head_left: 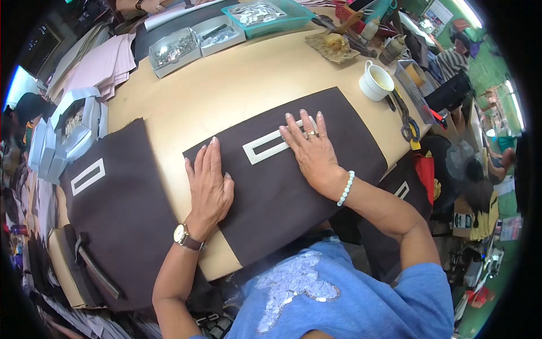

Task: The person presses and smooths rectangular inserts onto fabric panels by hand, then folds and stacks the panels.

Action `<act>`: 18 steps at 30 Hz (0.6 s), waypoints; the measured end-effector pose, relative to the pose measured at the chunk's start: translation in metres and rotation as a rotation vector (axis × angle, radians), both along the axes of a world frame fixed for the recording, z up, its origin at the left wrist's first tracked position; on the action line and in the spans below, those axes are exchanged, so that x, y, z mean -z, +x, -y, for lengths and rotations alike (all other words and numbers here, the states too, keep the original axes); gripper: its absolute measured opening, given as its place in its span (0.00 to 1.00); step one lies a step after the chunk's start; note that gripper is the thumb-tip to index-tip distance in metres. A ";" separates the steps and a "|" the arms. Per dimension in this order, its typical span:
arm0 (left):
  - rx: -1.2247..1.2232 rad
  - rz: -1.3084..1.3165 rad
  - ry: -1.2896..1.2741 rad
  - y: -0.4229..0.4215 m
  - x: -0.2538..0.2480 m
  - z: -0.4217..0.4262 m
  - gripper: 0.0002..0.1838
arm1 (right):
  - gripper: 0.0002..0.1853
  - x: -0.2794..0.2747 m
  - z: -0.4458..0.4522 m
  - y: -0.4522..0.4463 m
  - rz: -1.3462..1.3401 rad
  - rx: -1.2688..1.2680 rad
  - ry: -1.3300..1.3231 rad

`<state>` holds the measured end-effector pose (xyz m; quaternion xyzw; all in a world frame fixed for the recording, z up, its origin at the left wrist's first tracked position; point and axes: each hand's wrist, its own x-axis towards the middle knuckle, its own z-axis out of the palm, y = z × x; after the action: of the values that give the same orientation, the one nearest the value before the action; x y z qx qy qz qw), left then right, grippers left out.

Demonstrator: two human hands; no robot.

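A dark brown fabric panel [282, 198] lies at a slant across the table before me. On it is a pale rectangular frame-shaped piece [261, 156] with a slot in its middle. My right hand [313, 152] rests flat with fingers spread over the right end of this piece, hiding part of it. My left hand [209, 183] lies flat at the panel's left edge, fingers stretched out, holding nothing. To the left, a second dark panel [124, 226] bears a similar pale frame piece [88, 177].
At the back stand trays of small metal parts [175, 52] and a teal basket [270, 21]. A white cup [376, 82] and scissors [407, 127] are on the right. Pink sheets [93, 65] and white boxes [73, 127] lie left, with a hammer-like tool [97, 268] nearer.
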<state>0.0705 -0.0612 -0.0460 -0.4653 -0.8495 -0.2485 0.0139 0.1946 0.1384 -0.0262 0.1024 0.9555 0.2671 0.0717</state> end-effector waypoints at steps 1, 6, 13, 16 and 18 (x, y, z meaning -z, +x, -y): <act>-0.004 -0.003 -0.001 0.000 0.001 0.000 0.38 | 0.33 0.000 0.005 -0.002 -0.003 -0.014 -0.010; -0.027 0.011 -0.024 0.000 0.001 0.001 0.40 | 0.33 0.001 0.030 -0.014 -0.004 -0.083 -0.021; -0.051 0.002 -0.071 -0.001 -0.001 0.000 0.42 | 0.33 0.003 0.048 -0.024 -0.027 -0.170 -0.016; -0.066 0.006 -0.107 -0.001 -0.007 -0.001 0.43 | 0.33 -0.001 0.038 -0.031 0.018 -0.239 0.053; -0.048 0.013 -0.166 -0.003 -0.014 -0.001 0.43 | 0.33 0.002 0.024 -0.037 0.005 -0.323 0.077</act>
<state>0.0672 -0.0606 -0.0319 -0.4427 -0.8782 -0.1796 -0.0243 0.1572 0.1140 -0.0282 -0.0506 0.9485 0.3117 0.0260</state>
